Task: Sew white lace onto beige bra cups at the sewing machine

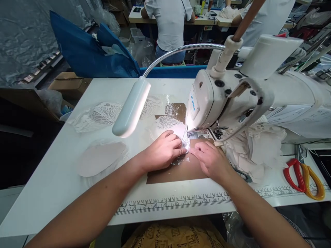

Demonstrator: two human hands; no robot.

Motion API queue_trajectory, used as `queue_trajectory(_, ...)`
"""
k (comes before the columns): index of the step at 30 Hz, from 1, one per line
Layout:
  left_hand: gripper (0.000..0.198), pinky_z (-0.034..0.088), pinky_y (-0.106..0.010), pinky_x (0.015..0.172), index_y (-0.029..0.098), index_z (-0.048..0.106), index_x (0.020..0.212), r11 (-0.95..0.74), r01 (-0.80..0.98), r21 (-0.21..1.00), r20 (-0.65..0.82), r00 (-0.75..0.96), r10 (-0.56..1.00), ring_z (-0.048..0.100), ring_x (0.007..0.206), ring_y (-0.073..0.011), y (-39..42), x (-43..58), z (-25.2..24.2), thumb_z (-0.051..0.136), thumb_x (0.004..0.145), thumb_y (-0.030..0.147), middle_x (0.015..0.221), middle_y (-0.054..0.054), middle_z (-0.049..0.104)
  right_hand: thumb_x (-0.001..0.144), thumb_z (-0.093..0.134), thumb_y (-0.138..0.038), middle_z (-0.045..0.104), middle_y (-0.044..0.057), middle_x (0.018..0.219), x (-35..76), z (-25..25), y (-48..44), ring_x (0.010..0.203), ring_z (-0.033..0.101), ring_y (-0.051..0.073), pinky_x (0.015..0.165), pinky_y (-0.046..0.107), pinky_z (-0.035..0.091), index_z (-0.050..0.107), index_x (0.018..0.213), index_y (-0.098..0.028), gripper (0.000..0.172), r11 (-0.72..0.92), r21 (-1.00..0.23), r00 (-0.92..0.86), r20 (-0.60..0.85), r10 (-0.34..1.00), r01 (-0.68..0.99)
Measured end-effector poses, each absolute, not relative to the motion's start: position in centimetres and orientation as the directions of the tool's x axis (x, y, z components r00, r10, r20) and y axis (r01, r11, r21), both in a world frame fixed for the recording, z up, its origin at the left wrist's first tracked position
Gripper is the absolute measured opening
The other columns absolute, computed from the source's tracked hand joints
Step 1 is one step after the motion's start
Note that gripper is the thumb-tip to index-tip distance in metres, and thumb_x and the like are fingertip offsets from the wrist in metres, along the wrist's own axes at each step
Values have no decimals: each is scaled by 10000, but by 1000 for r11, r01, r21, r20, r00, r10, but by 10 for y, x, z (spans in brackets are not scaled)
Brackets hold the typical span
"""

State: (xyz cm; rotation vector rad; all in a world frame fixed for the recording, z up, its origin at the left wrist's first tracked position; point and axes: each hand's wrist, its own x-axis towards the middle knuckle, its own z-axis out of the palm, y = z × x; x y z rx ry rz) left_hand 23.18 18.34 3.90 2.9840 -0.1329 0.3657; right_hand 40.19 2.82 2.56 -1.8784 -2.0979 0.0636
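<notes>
Both my forearms reach forward and converge just in front of the sewing machine's (204,96) needle. Left hand (165,150): palm down, fingers bent, one digit stretched toward the right hand. Right hand (210,159): index extended, other fingers curled. Fingers narrow on both; whether either pinches cloth, I cannot tell. White lace piece (185,139), one, at the machine's needle, touched by the left fingers. Brown sheet (168,177), one, beneath it. Left of the machine: one lamp head (131,106), one plain oval piece (102,158). Right of its needle: one red-and-yellow-handled pair of scissors (305,179).
</notes>
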Motion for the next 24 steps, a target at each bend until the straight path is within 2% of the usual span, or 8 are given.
queue_trajectory(9,305,385,-397,818,165,652,1164,-996,-85,24,226,971,-77,502,801,-207,180,229,34,485,913,117,828,-74,620,830,413,-6,618,77,874,402,25,28,810,507,198,717,301,389,699,1049,-182,401,140,-260,-80,228,970,955)
queue_trajectory(15,308,396,-396,797,153,644,1172,-994,-96,47,210,974,-84,509,801,-207,180,231,33,463,927,109,836,-76,629,848,413,-37,638,76,867,403,26,33,797,529,193,686,284,397,686,1098,-157,389,105,-324,-26,239,971,940)
queue_trajectory(20,303,411,-407,867,174,644,1169,-985,-107,136,212,974,-77,541,982,-225,181,231,34,440,950,130,1206,-94,638,844,421,-39,643,78,867,400,27,33,793,511,200,681,290,377,693,1101,-146,389,127,-223,-72,240,968,967)
queue_trajectory(24,325,426,-409,886,185,641,1189,-980,-86,181,203,978,-49,546,1022,-230,182,229,34,469,921,121,1264,-78,630,805,445,-20,648,68,876,398,27,33,771,492,196,674,294,365,682,1135,-148,426,108,-176,-69,214,974,978)
